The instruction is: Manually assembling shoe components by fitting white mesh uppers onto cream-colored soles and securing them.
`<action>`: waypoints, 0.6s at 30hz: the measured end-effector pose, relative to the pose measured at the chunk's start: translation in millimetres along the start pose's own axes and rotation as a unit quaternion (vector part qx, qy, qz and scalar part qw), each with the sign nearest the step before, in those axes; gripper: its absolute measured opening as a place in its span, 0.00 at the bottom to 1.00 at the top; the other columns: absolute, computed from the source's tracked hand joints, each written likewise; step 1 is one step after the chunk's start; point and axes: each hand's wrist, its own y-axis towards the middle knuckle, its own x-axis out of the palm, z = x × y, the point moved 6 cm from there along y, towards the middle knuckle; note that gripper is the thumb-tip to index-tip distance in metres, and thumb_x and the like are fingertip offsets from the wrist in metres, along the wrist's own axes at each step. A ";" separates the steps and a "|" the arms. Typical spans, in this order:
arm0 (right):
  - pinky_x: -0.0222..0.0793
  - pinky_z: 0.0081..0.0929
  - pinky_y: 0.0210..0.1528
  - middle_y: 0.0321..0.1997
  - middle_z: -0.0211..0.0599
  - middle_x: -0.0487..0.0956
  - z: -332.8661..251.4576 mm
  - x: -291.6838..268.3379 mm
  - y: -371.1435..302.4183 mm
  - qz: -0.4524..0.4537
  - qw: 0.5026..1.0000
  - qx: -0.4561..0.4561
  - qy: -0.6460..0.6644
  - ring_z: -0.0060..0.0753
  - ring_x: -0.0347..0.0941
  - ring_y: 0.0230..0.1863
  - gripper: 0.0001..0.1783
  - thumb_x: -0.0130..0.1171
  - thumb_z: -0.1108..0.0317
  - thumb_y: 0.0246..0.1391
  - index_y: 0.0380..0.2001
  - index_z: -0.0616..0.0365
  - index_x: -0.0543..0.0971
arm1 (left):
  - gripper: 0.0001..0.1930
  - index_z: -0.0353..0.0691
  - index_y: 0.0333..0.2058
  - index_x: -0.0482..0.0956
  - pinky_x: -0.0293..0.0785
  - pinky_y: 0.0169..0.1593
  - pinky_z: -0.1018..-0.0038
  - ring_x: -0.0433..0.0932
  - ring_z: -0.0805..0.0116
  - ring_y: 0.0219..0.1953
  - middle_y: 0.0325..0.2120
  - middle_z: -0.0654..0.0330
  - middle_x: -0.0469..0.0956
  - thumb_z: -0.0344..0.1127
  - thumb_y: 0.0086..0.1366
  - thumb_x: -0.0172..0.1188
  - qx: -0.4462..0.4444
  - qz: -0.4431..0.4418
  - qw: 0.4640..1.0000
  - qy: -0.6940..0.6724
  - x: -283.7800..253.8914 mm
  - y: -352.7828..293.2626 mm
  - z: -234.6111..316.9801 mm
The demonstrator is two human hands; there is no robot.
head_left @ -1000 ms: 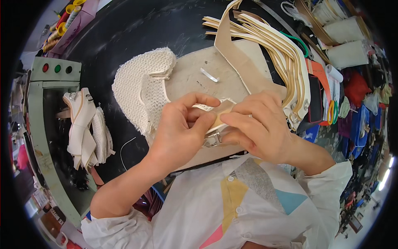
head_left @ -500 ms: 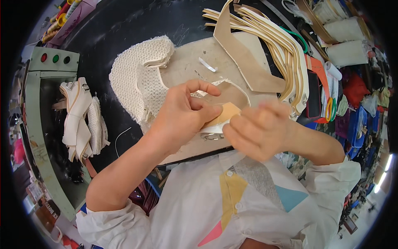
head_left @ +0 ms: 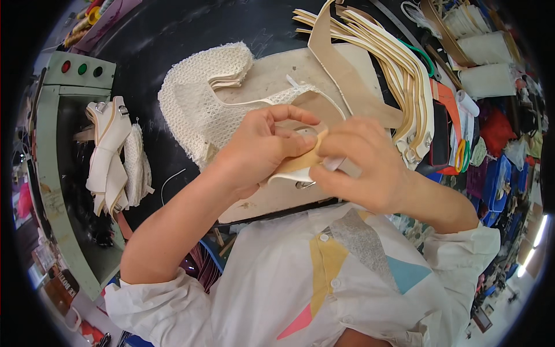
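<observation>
My left hand pinches a tan-and-white leather strap between thumb and fingers, tan face up. At the strap's other end, the fingers of my right hand are closed. A small whitish flap shows at these fingers; whether it belongs to the strap is unclear. Just below sits a metal buckle, partly hidden. Beyond my hands, a lace-edged piece with a tan lining lies against a stack of cream woven pieces.
A pale board lies beneath the work on a black table. To the right are a tan strip and a bundle of long straps. A green-grey machine frame with buckled straps stands left. Scissors with yellow handles are far right.
My right hand has shifted slightly up, its fingers now at the strap's end. The strap is tilted more, and the lace-edged piece shows further out beyond my hands.
</observation>
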 end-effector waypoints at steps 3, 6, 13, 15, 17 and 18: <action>0.66 0.28 0.35 0.30 0.30 0.71 16.0 0.9 -0.8 0.009 0.999 0.045 0.018 0.33 0.69 0.35 0.11 0.56 0.70 0.34 0.28 0.53 0.74 | 0.16 0.37 0.44 0.74 0.70 0.30 0.81 0.77 0.70 0.32 0.30 0.58 0.79 0.31 0.56 0.61 0.216 0.000 0.958 0.187 -5.0 -9.2 31.4; 0.67 0.28 0.34 0.31 0.30 0.72 24.3 -2.2 -1.4 -0.015 0.996 0.082 0.013 0.33 0.70 0.35 0.11 0.56 0.70 0.36 0.29 0.52 0.75 | 0.14 0.39 0.39 0.78 0.72 0.38 0.74 0.76 0.60 0.42 0.33 0.60 0.79 0.29 0.50 0.64 0.435 0.017 0.817 0.379 7.9 -40.4 49.0; 0.66 0.26 0.24 0.25 0.33 0.73 26.0 -5.8 -8.8 0.024 0.980 0.147 0.130 0.33 0.70 0.27 0.14 0.62 0.75 0.32 0.28 0.55 0.75 | 0.10 0.35 0.29 0.79 0.76 0.38 0.69 0.78 0.55 0.39 0.30 0.56 0.79 0.19 0.44 0.64 0.568 0.072 0.696 0.434 8.3 -59.1 37.0; 0.65 0.25 0.23 0.25 0.33 0.73 27.4 -6.4 -12.3 0.065 0.975 0.155 0.143 0.33 0.70 0.25 0.14 0.63 0.76 0.31 0.28 0.55 0.76 | 0.10 0.34 0.29 0.79 0.76 0.35 0.70 0.79 0.56 0.35 0.30 0.55 0.79 0.19 0.45 0.63 0.602 0.102 0.657 0.443 11.4 -61.8 33.7; 0.65 0.24 0.24 0.28 0.37 0.76 28.9 -8.5 -12.6 0.090 0.975 0.137 0.147 0.34 0.71 0.24 0.14 0.66 0.78 0.30 0.27 0.58 0.77 | 0.10 0.33 0.29 0.79 0.76 0.31 0.72 0.79 0.57 0.32 0.30 0.53 0.79 0.18 0.44 0.63 0.625 0.110 0.635 0.440 14.0 -66.1 32.7; 0.64 0.24 0.24 0.28 0.37 0.76 30.2 -10.0 -12.8 0.084 0.977 0.138 0.137 0.34 0.71 0.24 0.15 0.66 0.78 0.29 0.27 0.58 0.78 | 0.10 0.33 0.29 0.79 0.76 0.29 0.74 0.79 0.58 0.31 0.29 0.52 0.79 0.18 0.44 0.63 0.633 0.101 0.634 0.434 15.2 -69.4 32.3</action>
